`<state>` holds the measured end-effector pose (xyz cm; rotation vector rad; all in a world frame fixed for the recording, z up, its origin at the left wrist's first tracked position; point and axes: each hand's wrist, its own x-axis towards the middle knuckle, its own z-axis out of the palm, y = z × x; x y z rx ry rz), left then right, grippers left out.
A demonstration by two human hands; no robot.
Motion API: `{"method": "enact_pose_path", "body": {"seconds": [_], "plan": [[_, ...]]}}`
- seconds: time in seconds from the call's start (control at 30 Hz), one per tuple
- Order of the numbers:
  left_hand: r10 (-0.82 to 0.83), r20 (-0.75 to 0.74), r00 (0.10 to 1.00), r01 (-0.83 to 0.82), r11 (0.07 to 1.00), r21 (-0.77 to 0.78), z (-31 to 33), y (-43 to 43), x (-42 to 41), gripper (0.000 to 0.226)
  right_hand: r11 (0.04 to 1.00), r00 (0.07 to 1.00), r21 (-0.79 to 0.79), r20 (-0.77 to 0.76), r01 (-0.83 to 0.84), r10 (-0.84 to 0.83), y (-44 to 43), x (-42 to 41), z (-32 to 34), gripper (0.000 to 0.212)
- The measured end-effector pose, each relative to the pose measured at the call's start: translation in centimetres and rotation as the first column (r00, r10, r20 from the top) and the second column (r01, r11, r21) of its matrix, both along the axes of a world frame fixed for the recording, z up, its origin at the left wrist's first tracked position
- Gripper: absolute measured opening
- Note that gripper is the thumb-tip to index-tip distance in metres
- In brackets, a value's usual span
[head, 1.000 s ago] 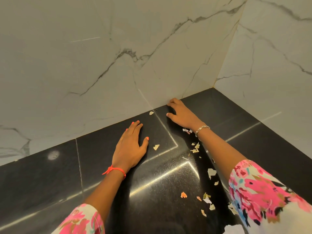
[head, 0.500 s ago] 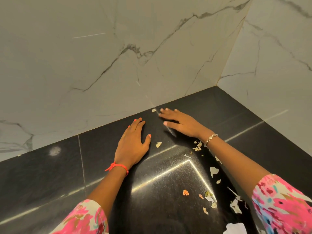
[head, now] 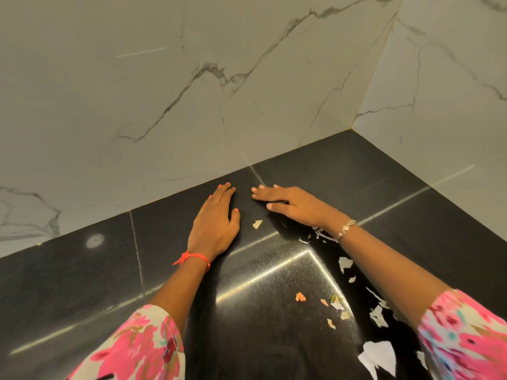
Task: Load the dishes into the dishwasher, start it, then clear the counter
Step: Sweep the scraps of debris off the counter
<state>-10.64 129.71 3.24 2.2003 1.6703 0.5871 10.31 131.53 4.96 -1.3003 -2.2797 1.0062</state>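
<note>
A glossy black counter (head: pixel 82 283) runs into a corner of white marble walls. My left hand (head: pixel 215 223) lies flat on it, fingers straight, tips near the back wall. My right hand (head: pixel 293 205) also lies flat, fingers stretched leftward, its fingertips a short gap from my left hand. One small pale scrap (head: pixel 257 224) lies between the two hands. Several more torn paper scraps (head: pixel 336 305) are scattered along my right forearm. Neither hand holds anything.
A larger white torn piece (head: pixel 380 356) lies at the counter's near right. A faint round smudge (head: pixel 94 240) marks the counter at left. The marble walls (head: pixel 164 105) close off the back and right sides. No dishes or dishwasher are in view.
My right hand has slid left along the back of the counter from the corner toward my left hand. The scrap near the wall is no longer visible. My left hand stayed in place.
</note>
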Motion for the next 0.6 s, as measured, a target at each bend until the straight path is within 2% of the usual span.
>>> {"method": "enact_pose_path", "body": {"seconds": [0.1,0.17,0.2,0.27,0.33,0.37,0.4,0.43,0.5,0.57,0.6], "plan": [[0.006,-0.001,1.000,-0.006,1.000,0.004,0.1,-0.1,0.1,0.051,0.967,0.963,-0.249,-0.269,-0.058,-0.012,-3.7,2.2,0.7,0.030],[0.005,-0.006,1.000,-0.005,1.000,0.006,0.2,-0.1,0.2,0.051,0.946,0.913,-0.318,-0.401,-0.061,-0.076,-4.7,2.8,1.3,0.030],[0.004,-0.007,1.000,-0.004,1.000,0.005,0.2,-0.1,0.2,0.051,0.948,0.908,-0.317,-0.405,-0.029,-0.108,-4.8,2.7,1.6,0.029],[0.001,-0.009,1.000,-0.001,1.000,0.002,0.3,-0.2,0.2,0.051,0.967,0.950,-0.253,-0.292,0.037,-0.112,-4.4,1.9,1.7,0.032],[-0.002,-0.014,1.000,0.002,1.000,0.002,0.4,-0.2,0.2,0.052,0.996,1.000,-0.091,-0.028,-0.002,-0.001,-4.4,0.5,1.5,0.040],[-0.002,-0.016,1.000,0.002,1.000,0.005,0.4,-0.2,0.2,0.052,0.998,0.993,-0.024,0.103,-0.054,0.056,-4.7,0.1,1.1,0.043],[-0.001,-0.017,1.000,0.001,1.000,0.008,0.4,-0.1,0.1,0.052,0.995,0.980,-0.001,0.171,-0.104,0.102,-5.1,-0.1,0.8,0.044],[-0.001,-0.015,1.000,0.001,1.000,0.009,0.4,-0.1,0.1,0.051,0.991,0.975,-0.035,0.178,-0.133,0.137,-6.0,0.1,0.6,0.043],[-0.006,-0.015,1.000,0.006,1.000,0.006,0.5,-0.1,0.1,0.051,0.968,0.984,-0.203,0.064,-0.149,0.165,-8.0,1.2,0.7,0.037],[-0.011,-0.018,1.000,0.011,1.000,0.007,0.4,-0.1,0.2,0.051,0.940,0.994,-0.328,-0.081,-0.095,0.072,-9.5,2.9,1.6,0.037],[-0.014,-0.020,1.000,0.014,1.000,0.005,0.5,-0.1,0.2,0.051,0.946,0.991,-0.324,-0.133,-0.015,-0.030,-9.8,3.7,2.1,0.037]]}}
